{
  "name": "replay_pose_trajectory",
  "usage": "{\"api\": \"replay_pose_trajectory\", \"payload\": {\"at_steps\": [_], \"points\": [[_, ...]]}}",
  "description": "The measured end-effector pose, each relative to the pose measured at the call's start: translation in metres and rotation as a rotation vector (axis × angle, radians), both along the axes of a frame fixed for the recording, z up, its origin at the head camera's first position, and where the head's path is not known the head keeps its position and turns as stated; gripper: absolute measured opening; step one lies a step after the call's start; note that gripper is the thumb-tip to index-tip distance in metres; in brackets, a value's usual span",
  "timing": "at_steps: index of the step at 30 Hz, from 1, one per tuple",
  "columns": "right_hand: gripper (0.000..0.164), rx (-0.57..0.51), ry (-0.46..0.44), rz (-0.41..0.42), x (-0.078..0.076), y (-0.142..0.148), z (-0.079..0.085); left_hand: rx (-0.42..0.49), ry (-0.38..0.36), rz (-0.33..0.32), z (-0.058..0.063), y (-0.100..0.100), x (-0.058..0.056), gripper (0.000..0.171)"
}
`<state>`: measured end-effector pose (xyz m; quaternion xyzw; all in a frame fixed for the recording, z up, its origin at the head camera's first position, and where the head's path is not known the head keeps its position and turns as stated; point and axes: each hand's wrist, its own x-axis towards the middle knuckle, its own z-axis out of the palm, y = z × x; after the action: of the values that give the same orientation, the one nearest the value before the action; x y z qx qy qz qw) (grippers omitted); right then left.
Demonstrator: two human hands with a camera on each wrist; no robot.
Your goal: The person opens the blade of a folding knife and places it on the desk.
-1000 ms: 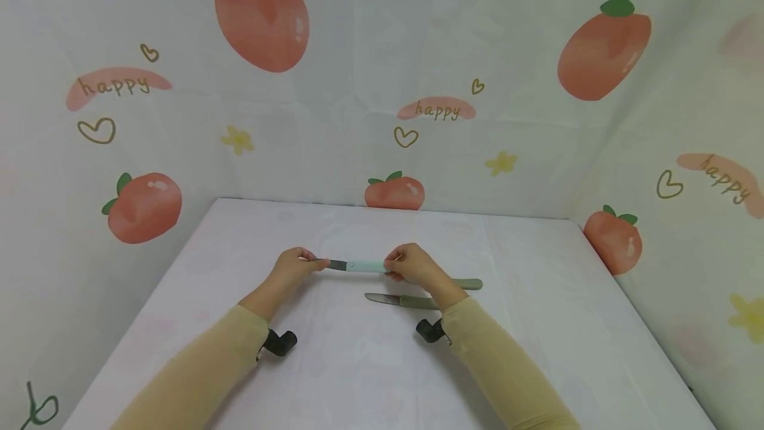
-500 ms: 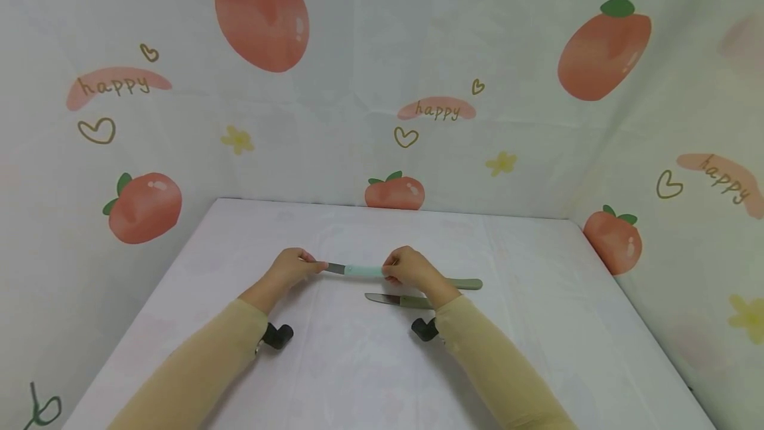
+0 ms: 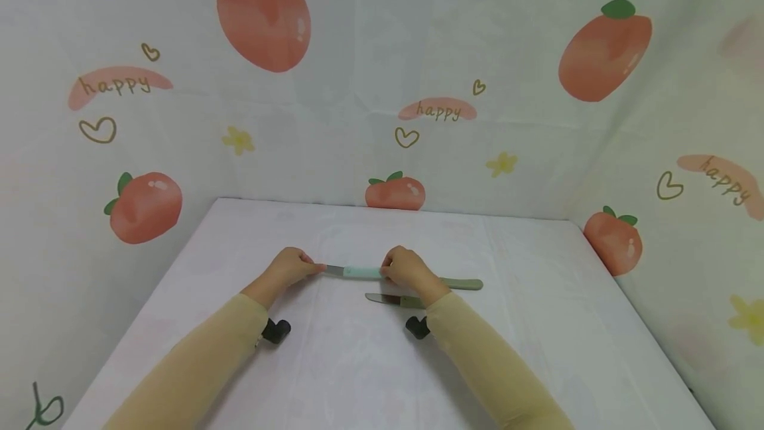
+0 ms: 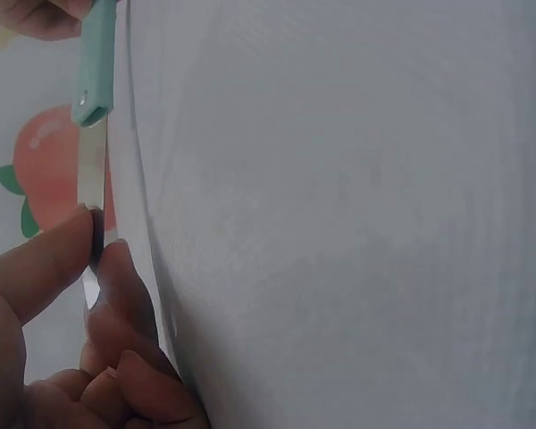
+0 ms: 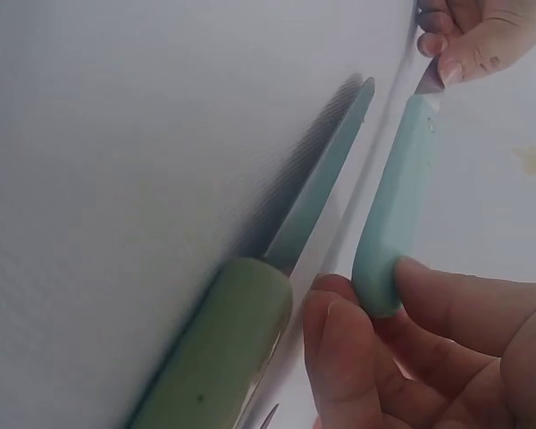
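A knife with a mint-green handle (image 3: 362,273) is stretched between both hands, low over the table and roughly level. My left hand (image 3: 290,267) pinches its blade (image 4: 91,165) between thumb and fingers. At the other end, my right hand (image 3: 408,267) pinches the butt of the handle (image 5: 393,206). Nearer to me lies a second knife (image 3: 384,298), its olive-green handle (image 5: 219,344) partly behind my right wrist in the head view. Another olive-green handle (image 3: 462,284) sticks out to the right of that wrist; the rest of it is hidden there.
The table (image 3: 334,377) has a white cover. A white cloth backdrop (image 3: 334,151) with printed fruit rises behind it and along both sides. A small black wrist camera (image 3: 276,331) hangs under the left forearm, and another black camera (image 3: 417,328) under the right.
Both hands have lowered the mint-handled knife slightly toward the table and shifted it a little to the left. The right forearm moved left, uncovering more of the rear olive handle.
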<state>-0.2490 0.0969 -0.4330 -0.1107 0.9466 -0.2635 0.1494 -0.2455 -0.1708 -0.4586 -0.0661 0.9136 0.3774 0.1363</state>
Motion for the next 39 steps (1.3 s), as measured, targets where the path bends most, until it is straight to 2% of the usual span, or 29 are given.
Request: {"api": "replay_pose_trajectory", "payload": {"at_steps": [4,10,20,27,39], "points": [[0.012,0.012,0.012,-0.007,0.001,-0.001,0.002,-0.058,-0.017,-0.03,0.004,0.0,0.0,0.037],[0.012,0.034,0.036,-0.023,-0.001,-0.002,-0.001,-0.096,-0.05,-0.067,0.012,0.001,0.0,0.036],[0.013,0.067,0.035,-0.081,-0.004,-0.005,-0.003,-0.164,-0.024,-0.104,0.003,0.001,-0.004,0.042],[0.014,0.078,0.064,-0.084,-0.004,-0.004,-0.004,-0.209,-0.031,-0.096,0.001,0.003,-0.006,0.046],[0.013,0.065,0.045,-0.113,-0.005,-0.003,-0.007,-0.263,-0.029,-0.095,0.004,0.006,-0.004,0.049]]}}
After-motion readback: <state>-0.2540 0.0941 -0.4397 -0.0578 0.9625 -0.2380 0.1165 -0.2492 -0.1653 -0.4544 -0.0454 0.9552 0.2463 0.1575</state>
